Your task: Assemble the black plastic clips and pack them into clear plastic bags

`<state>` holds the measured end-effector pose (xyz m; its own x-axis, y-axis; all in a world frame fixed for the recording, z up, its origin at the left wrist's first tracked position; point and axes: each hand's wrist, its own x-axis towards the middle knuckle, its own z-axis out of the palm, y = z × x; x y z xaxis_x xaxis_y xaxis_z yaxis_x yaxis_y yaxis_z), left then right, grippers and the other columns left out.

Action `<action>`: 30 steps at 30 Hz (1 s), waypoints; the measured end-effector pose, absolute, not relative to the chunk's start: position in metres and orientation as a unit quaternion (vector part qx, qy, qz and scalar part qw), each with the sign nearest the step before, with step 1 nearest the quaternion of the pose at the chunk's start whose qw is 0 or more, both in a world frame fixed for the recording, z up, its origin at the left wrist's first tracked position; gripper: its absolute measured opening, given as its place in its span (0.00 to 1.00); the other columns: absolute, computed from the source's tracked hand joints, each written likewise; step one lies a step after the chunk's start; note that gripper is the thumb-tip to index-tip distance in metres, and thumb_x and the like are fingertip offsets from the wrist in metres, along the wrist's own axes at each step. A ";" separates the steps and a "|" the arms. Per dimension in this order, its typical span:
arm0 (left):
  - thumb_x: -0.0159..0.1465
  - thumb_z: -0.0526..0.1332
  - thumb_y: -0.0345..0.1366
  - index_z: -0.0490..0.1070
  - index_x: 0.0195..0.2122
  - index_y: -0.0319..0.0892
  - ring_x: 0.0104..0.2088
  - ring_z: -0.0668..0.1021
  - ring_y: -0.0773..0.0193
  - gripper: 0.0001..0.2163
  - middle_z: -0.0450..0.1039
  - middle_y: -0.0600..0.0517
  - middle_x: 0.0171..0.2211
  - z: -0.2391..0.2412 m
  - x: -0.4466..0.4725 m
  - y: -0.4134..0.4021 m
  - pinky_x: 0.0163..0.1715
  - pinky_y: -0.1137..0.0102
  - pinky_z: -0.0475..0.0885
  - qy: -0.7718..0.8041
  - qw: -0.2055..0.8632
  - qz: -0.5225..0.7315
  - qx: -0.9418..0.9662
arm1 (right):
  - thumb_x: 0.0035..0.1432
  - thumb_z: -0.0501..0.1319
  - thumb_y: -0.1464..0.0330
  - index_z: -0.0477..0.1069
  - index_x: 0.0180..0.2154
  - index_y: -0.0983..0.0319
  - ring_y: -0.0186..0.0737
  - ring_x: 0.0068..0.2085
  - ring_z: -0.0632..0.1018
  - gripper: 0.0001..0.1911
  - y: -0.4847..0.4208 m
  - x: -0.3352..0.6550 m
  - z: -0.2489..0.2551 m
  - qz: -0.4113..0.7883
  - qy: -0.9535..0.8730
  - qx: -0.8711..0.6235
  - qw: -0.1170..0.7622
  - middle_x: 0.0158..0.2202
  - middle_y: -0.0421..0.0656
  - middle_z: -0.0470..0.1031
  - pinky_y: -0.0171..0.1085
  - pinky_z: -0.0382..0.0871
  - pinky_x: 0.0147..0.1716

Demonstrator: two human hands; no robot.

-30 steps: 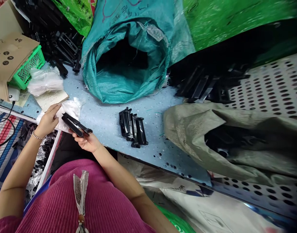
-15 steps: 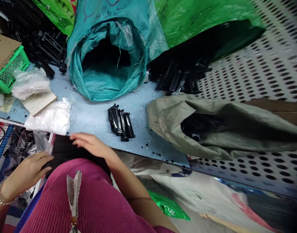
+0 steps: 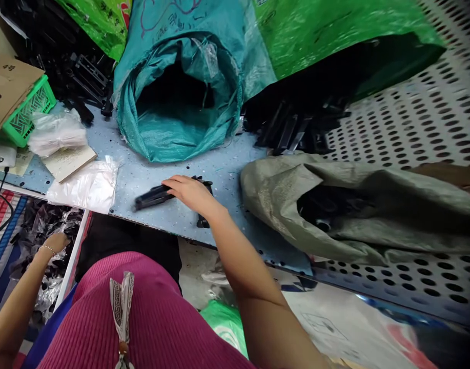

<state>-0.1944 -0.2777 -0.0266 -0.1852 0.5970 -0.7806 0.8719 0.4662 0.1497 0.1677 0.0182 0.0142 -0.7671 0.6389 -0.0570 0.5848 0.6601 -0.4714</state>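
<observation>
My right hand (image 3: 191, 195) is closed on a long, narrow black plastic part (image 3: 153, 198), blurred by motion, just above the speckled blue tabletop (image 3: 129, 218). Under and beside that hand lie other black parts (image 3: 202, 221), mostly hidden by it. Down at the left, my left hand (image 3: 58, 242) is over a heap of black parts in clear bags (image 3: 46, 220), below table height. Its fingers are turned away and hard to make out. A flat stack of clear plastic bags (image 3: 84, 187) lies on the table between the hands.
A teal woven sack (image 3: 177, 148) gapes at the back. Beside it, a green sack (image 3: 315, 46) spills black parts (image 3: 292, 128). At right lies a grey-green sack (image 3: 273, 205). A green basket (image 3: 29, 113), cardboard and a cable stand at far left.
My right hand has moved up and right from the table edge and picked up a black plastic part. My left hand has moved away from my lap to the heap of bagged parts.
</observation>
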 end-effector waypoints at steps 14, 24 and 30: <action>0.59 0.69 0.40 0.72 0.26 0.41 0.30 0.73 0.62 0.11 0.72 0.51 0.28 0.001 -0.166 -0.140 0.34 0.66 0.69 0.745 0.278 0.363 0.486 | 0.54 0.71 0.51 0.78 0.39 0.61 0.44 0.35 0.84 0.21 -0.051 0.089 -0.003 0.785 -0.451 -0.339 0.256 0.32 0.43 0.81 0.39 0.75 0.35; 0.62 0.54 0.24 0.76 0.34 0.41 0.48 0.79 0.50 0.11 0.79 0.41 0.44 0.022 -0.165 -0.161 0.53 0.53 0.73 0.722 0.176 0.268 0.613 | 0.49 0.74 0.56 0.75 0.34 0.60 0.43 0.42 0.81 0.17 -0.075 -0.003 -0.007 0.848 -0.320 -0.300 0.297 0.34 0.40 0.81 0.39 0.75 0.43; 0.61 0.54 0.24 0.71 0.61 0.34 0.47 0.80 0.54 0.25 0.72 0.37 0.59 0.023 -0.191 -0.151 0.52 0.57 0.77 0.733 0.135 0.258 0.614 | 0.56 0.69 0.55 0.75 0.37 0.62 0.38 0.30 0.76 0.17 -0.102 0.032 -0.017 0.899 -0.298 -0.240 0.214 0.32 0.43 0.79 0.35 0.70 0.29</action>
